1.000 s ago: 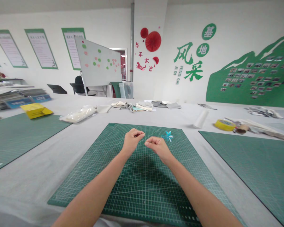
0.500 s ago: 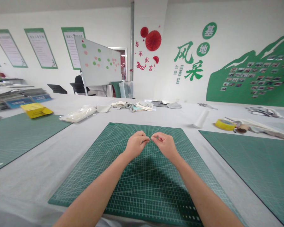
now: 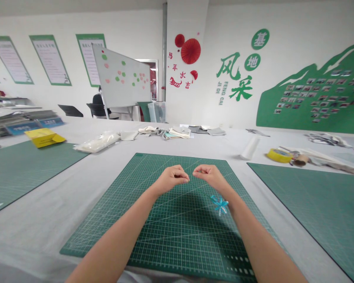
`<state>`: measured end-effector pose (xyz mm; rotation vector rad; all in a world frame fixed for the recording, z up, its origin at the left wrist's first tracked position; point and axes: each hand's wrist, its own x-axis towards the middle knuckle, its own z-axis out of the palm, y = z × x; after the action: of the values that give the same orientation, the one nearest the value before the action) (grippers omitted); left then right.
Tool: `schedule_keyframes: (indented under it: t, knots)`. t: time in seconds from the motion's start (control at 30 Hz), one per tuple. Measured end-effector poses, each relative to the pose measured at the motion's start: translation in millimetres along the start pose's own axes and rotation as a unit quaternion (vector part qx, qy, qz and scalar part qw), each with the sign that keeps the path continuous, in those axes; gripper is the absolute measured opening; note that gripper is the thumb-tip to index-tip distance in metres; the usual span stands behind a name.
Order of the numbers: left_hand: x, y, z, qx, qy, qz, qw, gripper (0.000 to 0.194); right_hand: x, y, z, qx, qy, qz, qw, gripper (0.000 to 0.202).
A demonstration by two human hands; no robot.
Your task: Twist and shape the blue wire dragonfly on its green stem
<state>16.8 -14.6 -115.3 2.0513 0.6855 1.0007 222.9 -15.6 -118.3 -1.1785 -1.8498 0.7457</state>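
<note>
Both of my hands hover over the green cutting mat, their fingertips facing each other across a small gap. My left hand is closed in a pinch, thumb against fingers; anything between them is too small to make out. Pinched in the same way, my right hand also shows nothing I can name. Beside my right wrist is a small bright-blue, flower-shaped ornament with white bits, perhaps beads. I cannot tell whether it hangs in the air or lies on the mat.
More cutting mats lie left and right. Along the far side are a yellow box, a plastic-wrapped bundle, fabric pieces, a white roll and yellow tape.
The blue ornament now shows by my right wrist; it was not visible before. My hands have drawn slightly apart, the right one moving a little to the right.
</note>
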Motion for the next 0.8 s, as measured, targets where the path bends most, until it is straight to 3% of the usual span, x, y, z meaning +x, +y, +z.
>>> schedule_keyframes:
  t: [0.27,0.43,0.6,0.8]
  knots:
    - [2,-7,-0.3,-0.161,0.092,-0.065,0.981,0.013,2,2,12,0.119,0.000,0.047,0.992,0.025]
    - [5,-19,3.3,-0.210,0.177,-0.109,0.955,0.019,1,1,34,0.080,0.017,0.025,0.996,0.019]
    - [4,-26,4.4,-0.136,0.230,-0.117,0.956,0.023,-3,-5,48,0.025,0.044,0.002,0.999,0.014]
    - [3,-22,7.0,0.053,0.245,-0.063,0.966,0.011,-12,-22,52,-0.087,0.060,-0.063,0.992,0.013]
